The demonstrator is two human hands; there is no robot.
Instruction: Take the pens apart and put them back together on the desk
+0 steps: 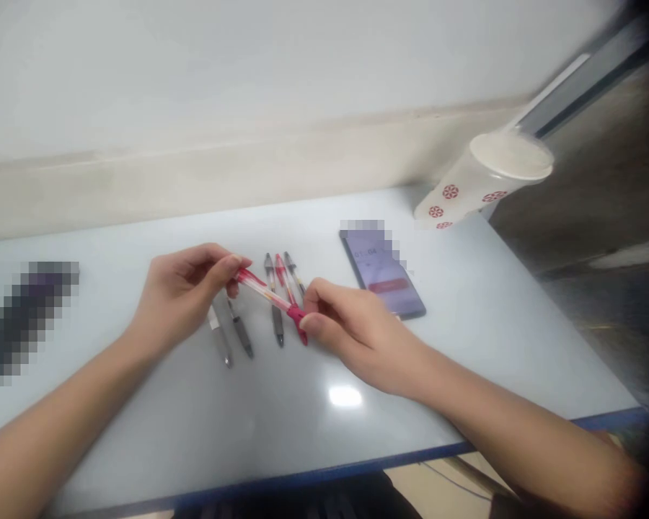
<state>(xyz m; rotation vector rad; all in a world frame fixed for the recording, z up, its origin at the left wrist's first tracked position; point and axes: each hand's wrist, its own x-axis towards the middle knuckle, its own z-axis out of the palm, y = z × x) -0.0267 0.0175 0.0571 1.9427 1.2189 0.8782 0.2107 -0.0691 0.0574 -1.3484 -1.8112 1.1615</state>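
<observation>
Pressure light and even at both ends of the clear red pen [267,294] looks like the surest way to keep it steady and level. Grip narrow on both sides, nearly closed around the barrel. Left hand [181,299]: fingertips [230,263] pinched on the pen's upper end. Right hand [357,335]: thumb and fingers [316,303] closed on the red-capped lower end [298,318]. Pen slanting between the two hands, over the middle of a white table [195,432] with a blue edge [303,476]. Any contact with the pens beneath: impossible to tell from this view.

Clock directions from the held pen: two grey pens [241,330] at 7 o'clock; three more pens [283,277] at 12 o'clock, one of them red; phone [381,277] at 2 o'clock, screen lit; paper cup with red rosettes [479,176] farther out at 2 o'clock, tilted; pixelated dark object [27,324] at 9 o'clock, too blurred to name.
</observation>
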